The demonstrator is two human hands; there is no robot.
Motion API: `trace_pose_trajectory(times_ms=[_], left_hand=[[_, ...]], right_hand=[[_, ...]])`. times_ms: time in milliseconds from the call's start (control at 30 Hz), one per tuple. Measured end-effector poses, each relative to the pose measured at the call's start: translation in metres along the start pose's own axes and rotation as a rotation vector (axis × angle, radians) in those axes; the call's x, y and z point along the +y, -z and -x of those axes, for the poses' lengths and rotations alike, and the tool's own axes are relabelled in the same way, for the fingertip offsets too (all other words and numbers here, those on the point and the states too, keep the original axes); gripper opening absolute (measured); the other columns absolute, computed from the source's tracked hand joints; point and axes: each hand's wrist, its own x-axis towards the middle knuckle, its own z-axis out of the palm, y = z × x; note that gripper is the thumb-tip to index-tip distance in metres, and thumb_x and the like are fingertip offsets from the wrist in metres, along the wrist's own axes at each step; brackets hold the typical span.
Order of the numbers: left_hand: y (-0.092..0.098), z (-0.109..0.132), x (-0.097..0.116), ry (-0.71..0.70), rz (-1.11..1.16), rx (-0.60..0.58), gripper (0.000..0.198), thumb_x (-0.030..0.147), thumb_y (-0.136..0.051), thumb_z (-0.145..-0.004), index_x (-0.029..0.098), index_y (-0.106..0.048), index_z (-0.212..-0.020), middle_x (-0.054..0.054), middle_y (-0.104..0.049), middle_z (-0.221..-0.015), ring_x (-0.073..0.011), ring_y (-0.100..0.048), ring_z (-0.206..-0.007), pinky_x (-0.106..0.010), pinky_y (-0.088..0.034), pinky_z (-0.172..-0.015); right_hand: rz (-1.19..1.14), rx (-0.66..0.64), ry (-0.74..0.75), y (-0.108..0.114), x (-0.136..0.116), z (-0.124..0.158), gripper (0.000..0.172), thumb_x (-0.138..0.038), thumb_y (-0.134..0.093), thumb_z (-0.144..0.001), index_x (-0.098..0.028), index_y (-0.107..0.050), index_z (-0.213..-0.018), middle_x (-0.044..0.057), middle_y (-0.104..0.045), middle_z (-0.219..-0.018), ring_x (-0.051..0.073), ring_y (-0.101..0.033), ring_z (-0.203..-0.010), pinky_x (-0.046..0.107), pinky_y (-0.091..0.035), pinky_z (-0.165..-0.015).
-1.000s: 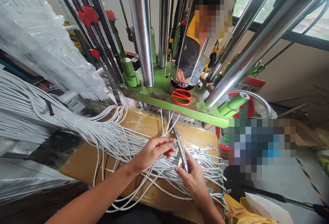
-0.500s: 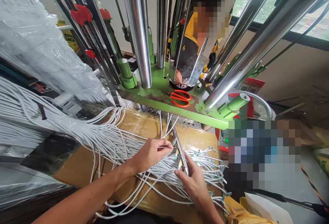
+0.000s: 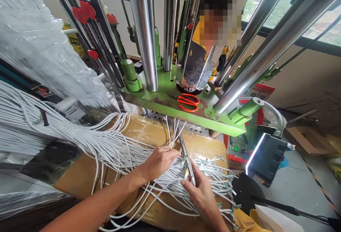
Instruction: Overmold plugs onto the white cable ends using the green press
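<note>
A thick bundle of white cables (image 3: 80, 136) fans across a tape-covered bench (image 3: 149, 129) from the left, their ends carrying small green-tipped connectors (image 3: 213, 175). My left hand (image 3: 160, 161) is closed, pinching one cable end against a narrow metal bar (image 3: 185, 157). Lower down, my right hand (image 3: 199, 189) grips this bar, which holds a few cable ends that rise toward the press.
A green press plate (image 3: 170, 100) with chrome columns (image 3: 144, 33) stands just beyond the bench; orange scissors (image 3: 188, 101) lie on it. Another person (image 3: 202, 54) works behind the press. A black lamp (image 3: 266, 157) on a flexible arm hangs at right. Plastic-wrapped cables (image 3: 34, 40) fill the upper left.
My left hand slid slightly forward along the bar and pressed a cable end into it. The right hand stayed put. The view shifted a little, bringing the lamp into sight.
</note>
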Motion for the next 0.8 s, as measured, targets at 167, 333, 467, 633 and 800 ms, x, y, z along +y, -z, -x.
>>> trace_pose_trajectory(times_ms=[167,333,467,633,800], left_hand=[[0.002,-0.008,0.01,0.31,0.212,0.08,0.015,0.013,-0.061,-0.083,0.018,-0.063,-0.097,0.0,-0.071,-0.082,-0.014,-0.067,-0.075,-0.023,-0.053,-0.071],[0.024,-0.025,0.026,0.333,0.379,0.213,0.026,0.018,-0.059,-0.087,0.017,-0.063,-0.113,-0.005,-0.072,-0.094,-0.0151,-0.068,-0.084,-0.024,-0.055,-0.074],[0.033,-0.034,0.024,0.137,0.282,0.141,0.018,0.018,-0.058,-0.087,0.017,-0.073,-0.097,-0.006,-0.074,-0.095,-0.0174,-0.069,-0.086,-0.025,-0.056,-0.076],[0.014,-0.025,0.002,0.103,0.122,-0.03,0.02,0.014,-0.059,-0.086,0.023,-0.075,-0.094,-0.001,-0.076,-0.09,-0.0176,-0.071,-0.082,-0.025,-0.055,-0.078],[0.003,-0.021,-0.008,0.149,-0.007,-0.069,0.022,0.012,-0.059,-0.085,0.025,-0.076,-0.091,0.001,-0.076,-0.087,-0.0179,-0.072,-0.08,-0.024,-0.054,-0.073]], right_hand=[[0.026,0.003,-0.012,0.006,-0.005,0.005,0.072,-0.039,-0.07,-0.072,-0.011,-0.048,-0.135,0.0,-0.059,-0.074,0.014,-0.051,-0.066,0.025,-0.045,-0.064],[0.113,0.049,-0.03,0.021,0.005,0.014,0.069,-0.029,-0.067,-0.072,-0.011,-0.047,-0.136,0.0,-0.06,-0.075,0.015,-0.052,-0.067,0.026,-0.046,-0.065],[0.084,0.032,-0.028,0.025,0.012,0.014,0.068,-0.028,-0.068,-0.07,-0.014,-0.049,-0.134,0.0,-0.06,-0.076,0.015,-0.052,-0.067,0.026,-0.046,-0.064],[-0.009,0.023,-0.011,0.025,0.014,0.011,0.066,-0.031,-0.071,-0.068,-0.015,-0.055,-0.13,0.0,-0.061,-0.075,0.015,-0.051,-0.066,0.026,-0.046,-0.065],[-0.056,-0.013,-0.014,0.027,0.021,0.009,0.068,-0.031,-0.071,-0.069,-0.016,-0.052,-0.132,0.001,-0.061,-0.08,0.014,-0.05,-0.067,0.025,-0.046,-0.063]])
